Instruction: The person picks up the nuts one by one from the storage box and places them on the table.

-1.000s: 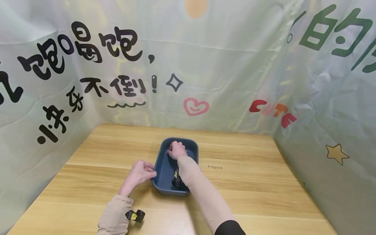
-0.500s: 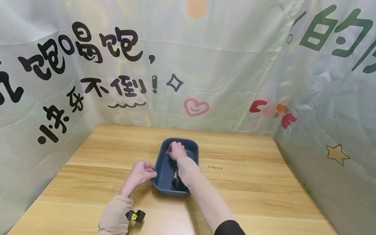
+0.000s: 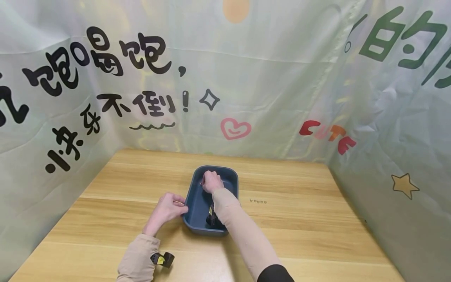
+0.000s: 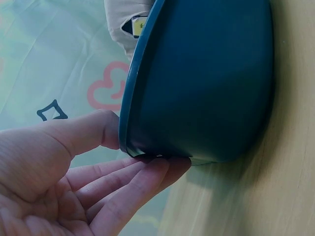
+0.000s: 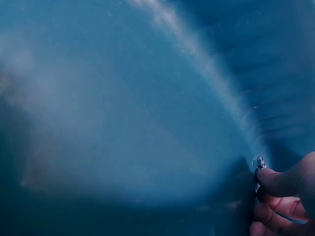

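Note:
A dark blue rectangular tub (image 3: pixel 198 227) with rounded corners stands on the wooden table. At its left side my left hand (image 3: pixel 168 207) grips the rim. In the left wrist view, the thumb (image 4: pixel 96 130) presses the rim's edge while the fingers (image 4: pixel 130 189) touch the outer wall. My right hand (image 3: pixel 213 181) reaches down inside the tub near its far left part. Between thumb and forefinger it pinches a small shiny silver piece (image 5: pixel 260 162), close to the tub's inner wall; its exact kind is too small to tell.
Several tiny dark pieces (image 3: pixel 258 201) lie in a row on the table (image 3: pixel 299 219), right of the tub. Printed cloth (image 3: pixel 267 86) hangs behind the table and along both sides. A wrist camera (image 3: pixel 212 216) on the right sleeve hangs over the tub's near half.
The right hand has shifted very slightly toward the near side within the tub, still pinching the small piece. The left hand and the tub have not visibly moved.

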A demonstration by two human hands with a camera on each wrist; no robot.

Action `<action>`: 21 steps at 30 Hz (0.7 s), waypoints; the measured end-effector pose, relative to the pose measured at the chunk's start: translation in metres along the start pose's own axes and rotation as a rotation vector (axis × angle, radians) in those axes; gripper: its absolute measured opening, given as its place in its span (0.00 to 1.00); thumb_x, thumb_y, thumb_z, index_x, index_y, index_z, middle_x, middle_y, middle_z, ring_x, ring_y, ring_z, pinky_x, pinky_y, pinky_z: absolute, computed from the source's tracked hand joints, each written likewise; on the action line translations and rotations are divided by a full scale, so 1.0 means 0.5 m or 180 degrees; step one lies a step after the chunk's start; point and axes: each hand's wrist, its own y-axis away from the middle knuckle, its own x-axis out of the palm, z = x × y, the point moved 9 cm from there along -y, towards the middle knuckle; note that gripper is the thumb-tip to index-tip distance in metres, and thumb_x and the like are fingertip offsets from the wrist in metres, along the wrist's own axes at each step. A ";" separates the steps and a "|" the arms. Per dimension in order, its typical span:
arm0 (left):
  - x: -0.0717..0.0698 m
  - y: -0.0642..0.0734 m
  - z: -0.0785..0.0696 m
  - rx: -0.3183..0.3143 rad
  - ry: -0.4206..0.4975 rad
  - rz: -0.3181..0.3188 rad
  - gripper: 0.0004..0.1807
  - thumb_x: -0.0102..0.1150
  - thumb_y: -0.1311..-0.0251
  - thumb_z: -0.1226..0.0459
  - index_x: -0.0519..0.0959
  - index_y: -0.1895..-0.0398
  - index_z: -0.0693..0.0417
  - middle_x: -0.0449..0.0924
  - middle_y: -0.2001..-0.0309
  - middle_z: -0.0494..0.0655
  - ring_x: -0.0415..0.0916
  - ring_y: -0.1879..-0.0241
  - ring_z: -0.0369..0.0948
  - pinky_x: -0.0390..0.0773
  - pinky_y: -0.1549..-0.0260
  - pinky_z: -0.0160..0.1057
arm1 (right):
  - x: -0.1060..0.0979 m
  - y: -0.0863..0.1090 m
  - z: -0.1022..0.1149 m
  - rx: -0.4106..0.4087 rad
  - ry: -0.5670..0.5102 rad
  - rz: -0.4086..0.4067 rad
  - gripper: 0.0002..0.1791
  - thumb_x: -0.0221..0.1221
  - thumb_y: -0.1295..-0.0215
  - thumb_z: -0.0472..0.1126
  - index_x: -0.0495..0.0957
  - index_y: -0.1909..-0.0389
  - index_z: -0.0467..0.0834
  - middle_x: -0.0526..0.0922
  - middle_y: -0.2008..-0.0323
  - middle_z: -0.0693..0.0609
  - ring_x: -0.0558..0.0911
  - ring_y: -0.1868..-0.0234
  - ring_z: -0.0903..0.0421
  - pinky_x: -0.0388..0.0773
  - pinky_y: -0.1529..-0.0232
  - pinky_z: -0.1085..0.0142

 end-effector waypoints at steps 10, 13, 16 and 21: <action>0.000 -0.001 0.001 -0.0014 -0.0068 -0.0010 0.19 0.66 0.53 0.69 0.83 0.57 0.72 0.89 0.63 0.63 0.88 0.63 0.48 0.87 0.63 0.42 | 0.001 0.003 0.001 -0.0053 0.0010 0.0074 0.06 0.62 0.40 0.35 0.81 0.75 0.46 0.82 0.71 0.51 0.79 0.69 0.52 0.77 0.67 0.61; 0.000 -0.001 0.001 -0.0018 -0.0075 -0.0009 0.19 0.66 0.53 0.69 0.83 0.57 0.72 0.89 0.63 0.63 0.88 0.63 0.48 0.87 0.63 0.42 | -0.001 0.005 0.002 -0.0097 -0.0030 0.0058 0.06 0.62 0.39 0.36 0.81 0.75 0.46 0.82 0.72 0.51 0.79 0.70 0.52 0.78 0.66 0.61; 0.001 -0.001 0.002 -0.0030 -0.0071 -0.0008 0.19 0.66 0.53 0.69 0.83 0.56 0.72 0.89 0.63 0.63 0.88 0.64 0.47 0.87 0.63 0.42 | -0.003 0.006 0.001 -0.0127 -0.0079 0.0026 0.07 0.63 0.39 0.37 0.81 0.76 0.45 0.82 0.73 0.51 0.79 0.70 0.53 0.78 0.67 0.63; 0.000 -0.001 0.001 -0.0025 -0.0079 -0.0015 0.19 0.66 0.53 0.69 0.83 0.57 0.72 0.89 0.63 0.64 0.88 0.64 0.48 0.87 0.63 0.42 | -0.008 0.000 -0.005 -0.0093 -0.0216 -0.0034 0.07 0.67 0.41 0.39 0.83 0.77 0.45 0.82 0.74 0.52 0.79 0.72 0.55 0.75 0.71 0.65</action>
